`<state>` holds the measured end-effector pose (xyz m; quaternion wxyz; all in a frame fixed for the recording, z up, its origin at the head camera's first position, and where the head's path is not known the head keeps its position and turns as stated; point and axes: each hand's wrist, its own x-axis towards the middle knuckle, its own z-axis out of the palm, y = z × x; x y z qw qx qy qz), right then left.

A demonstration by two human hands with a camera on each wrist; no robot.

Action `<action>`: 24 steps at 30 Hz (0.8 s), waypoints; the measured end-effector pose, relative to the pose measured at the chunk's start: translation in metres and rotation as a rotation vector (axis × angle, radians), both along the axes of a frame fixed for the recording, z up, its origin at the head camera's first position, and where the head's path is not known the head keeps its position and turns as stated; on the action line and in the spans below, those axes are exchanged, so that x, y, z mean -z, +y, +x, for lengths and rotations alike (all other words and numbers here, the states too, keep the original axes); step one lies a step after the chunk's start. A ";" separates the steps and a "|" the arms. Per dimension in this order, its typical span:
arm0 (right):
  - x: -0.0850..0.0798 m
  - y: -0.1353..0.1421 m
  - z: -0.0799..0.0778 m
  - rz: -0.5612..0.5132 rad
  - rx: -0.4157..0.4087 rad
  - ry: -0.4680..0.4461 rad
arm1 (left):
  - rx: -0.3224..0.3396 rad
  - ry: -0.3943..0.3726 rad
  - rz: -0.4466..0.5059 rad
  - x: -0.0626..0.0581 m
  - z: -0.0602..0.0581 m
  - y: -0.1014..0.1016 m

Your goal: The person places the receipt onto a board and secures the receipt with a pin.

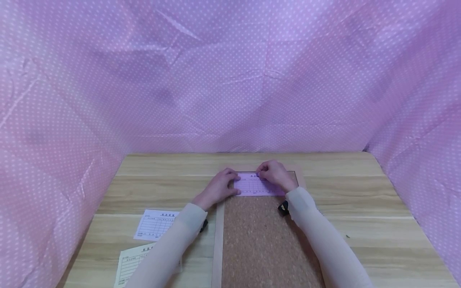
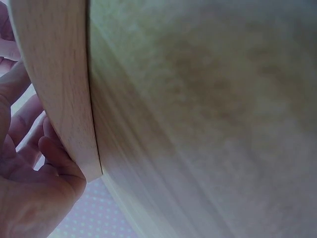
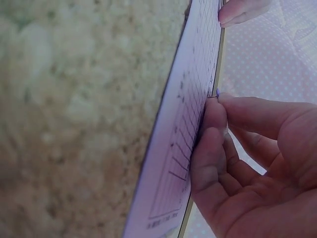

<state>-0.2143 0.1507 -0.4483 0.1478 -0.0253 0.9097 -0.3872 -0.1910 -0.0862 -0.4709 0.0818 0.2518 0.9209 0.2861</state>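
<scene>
The pink form point(image 1: 258, 186) lies at the far end of the cork board point(image 1: 264, 240), a little above the middle of the head view, with both hands on it. The left hand point(image 1: 219, 188) rests at the form's left edge, fingers laid fairly straight over paper and frame, while the right hand point(image 1: 274, 175) sits at its upper edge with fingertips drawn together as if pinching something small against the paper. The board rests on the wooden surface point(image 1: 360, 200), ringed by pink dotted cloth point(image 1: 230, 80). Two more forms lie at the lower left: a white form point(image 1: 155, 224) and, nearer the frame's bottom edge, a pale yellow form point(image 1: 132, 264), partly under the left sleeve. In the left wrist view the left hand point(image 2: 29, 173) fills the lower left, its fingers relaxed and spread against the board's pale wooden frame point(image 2: 59, 89), curled round nothing. In the right wrist view the pink form point(image 3: 183, 139) runs diagonally through the middle over blurred cork, and the right hand point(image 3: 247, 163) at lower right presses thumb and forefinger together on a tiny lilac pin head point(image 3: 218, 92) at the paper's edge; a fingertip of the left hand shows at the top.
</scene>
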 end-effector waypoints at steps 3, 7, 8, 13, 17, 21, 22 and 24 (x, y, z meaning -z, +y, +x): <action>-0.001 0.000 0.001 0.001 -0.007 0.002 | 0.004 0.005 0.004 0.000 0.000 0.000; -0.001 0.000 0.001 0.003 -0.007 0.006 | 0.007 0.013 0.007 0.000 0.001 0.000; -0.001 0.000 0.000 0.005 -0.009 0.008 | 0.008 0.014 0.007 0.000 0.001 0.000; 0.000 0.001 -0.002 0.020 -0.014 0.015 | 0.008 0.020 0.005 0.000 0.000 -0.001; 0.001 0.002 -0.003 0.027 -0.008 0.007 | 0.008 0.016 -0.001 -0.001 0.000 -0.001; 0.001 0.001 -0.002 0.013 0.003 -0.007 | 0.009 0.012 -0.005 0.000 0.000 -0.001; 0.001 0.001 -0.002 0.011 0.007 -0.009 | 0.008 0.012 -0.006 0.000 0.000 -0.001; 0.001 0.001 -0.001 0.011 0.007 -0.012 | 0.005 0.011 -0.006 0.000 0.000 -0.001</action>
